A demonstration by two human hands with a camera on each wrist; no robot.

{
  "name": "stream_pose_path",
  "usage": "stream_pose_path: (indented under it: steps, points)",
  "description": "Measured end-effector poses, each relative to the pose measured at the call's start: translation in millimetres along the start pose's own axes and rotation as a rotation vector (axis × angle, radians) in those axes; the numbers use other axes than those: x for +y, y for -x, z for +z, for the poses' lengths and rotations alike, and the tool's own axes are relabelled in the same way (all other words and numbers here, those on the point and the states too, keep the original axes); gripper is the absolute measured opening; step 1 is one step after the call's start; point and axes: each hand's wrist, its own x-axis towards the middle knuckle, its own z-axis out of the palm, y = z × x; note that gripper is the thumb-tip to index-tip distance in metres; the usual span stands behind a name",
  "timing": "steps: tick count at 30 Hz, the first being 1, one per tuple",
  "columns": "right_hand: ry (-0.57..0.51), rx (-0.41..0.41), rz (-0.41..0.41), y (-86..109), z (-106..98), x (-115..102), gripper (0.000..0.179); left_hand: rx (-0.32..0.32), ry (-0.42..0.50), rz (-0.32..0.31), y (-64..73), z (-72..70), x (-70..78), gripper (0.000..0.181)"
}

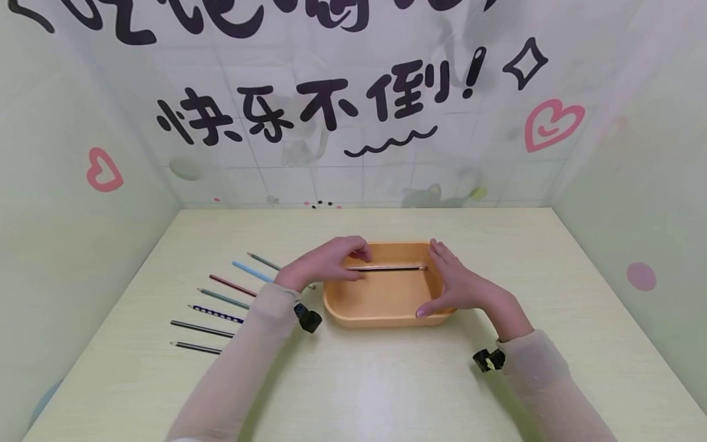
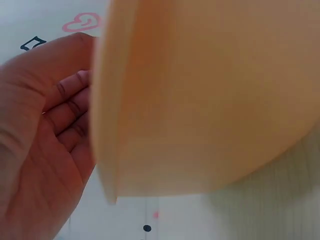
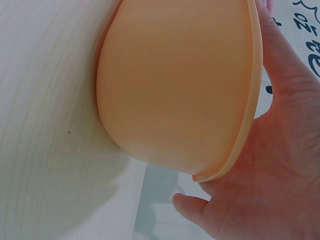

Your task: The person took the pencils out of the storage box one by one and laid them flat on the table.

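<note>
A rectangular orange plastic box [image 1: 381, 322] with rounded corners stands on the table between both hands. One dark pencil [image 1: 389, 268] lies lengthwise inside it, its left end beside the left hand. My left hand [image 1: 328, 261] is over the box's left end, with thumb and fingers apart and loosely bent; nothing shows between them. In the left wrist view, the near wall of the box [image 2: 210, 110] hides its fingertips. My right hand [image 1: 461, 282] spreads round the right end, fingers extended along the far corner and thumb at the front rim. Its palm is close against the rim [image 3: 256, 65] in the right wrist view.
Several pencils lie in a slanted row left of the box, including a light blue one [image 1: 252, 272], a dotted dark blue one [image 1: 215, 314] and a black one [image 1: 196, 348]. The left forearm overlaps their right ends. Printed walls [image 1: 353, 184] enclose the pale table [image 1: 375, 380].
</note>
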Motion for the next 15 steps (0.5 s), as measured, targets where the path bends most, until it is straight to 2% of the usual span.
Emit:
stream_pose_path:
  steps: [9, 15]
  points:
    - [0.014, 0.003, 0.0, -0.8, 0, 1, 0.137, -0.069, 0.039, -0.033, -15.9, 17.6, -2.6, 0.034]
    - [0.013, 0.0, 0.003, -0.8, -1, 1, 0.137, -0.068, -0.068, -0.056, -21.5, 25.5, -3.3, 0.038]
